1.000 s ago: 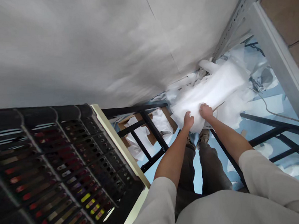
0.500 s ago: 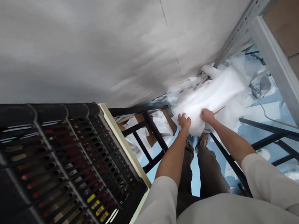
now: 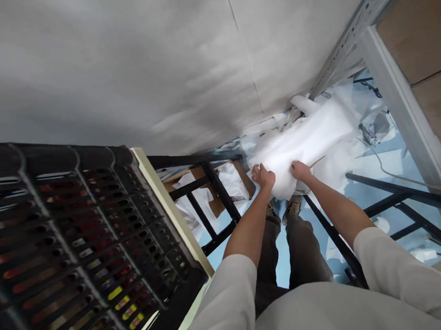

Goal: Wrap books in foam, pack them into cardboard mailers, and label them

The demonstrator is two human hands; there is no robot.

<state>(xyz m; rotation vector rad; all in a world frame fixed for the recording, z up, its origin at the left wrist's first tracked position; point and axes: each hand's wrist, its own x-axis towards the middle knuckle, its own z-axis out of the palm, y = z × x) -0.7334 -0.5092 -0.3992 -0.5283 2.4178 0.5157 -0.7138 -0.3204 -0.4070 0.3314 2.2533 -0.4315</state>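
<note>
A soft white sheet (image 3: 319, 132), like packing foam or film, spreads over the clutter in front of my feet. Its near edge lies between my two hands. My left hand (image 3: 264, 176) is closed on the left part of that edge, fingers curled over it. A short way to the right, my right hand (image 3: 300, 170) is bunched in a fist on the same edge. Below the hands hangs a rounded fold of the sheet. The fingertips of both hands are partly hidden.
On my left stands a black slatted rack (image 3: 96, 236) with rows of coloured items beneath. Cardboard boxes (image 3: 215, 191) hold white sheeting. Black metal frames (image 3: 402, 199) flank my legs. A grey perforated post (image 3: 402, 95) rises at right, and a cable (image 3: 383, 167) trails over the blue floor.
The whole view has shifted slightly, with things sitting further left. My left hand's fingers have curled in more at the sheet's edge. My right hand keeps hold of the sheet.
</note>
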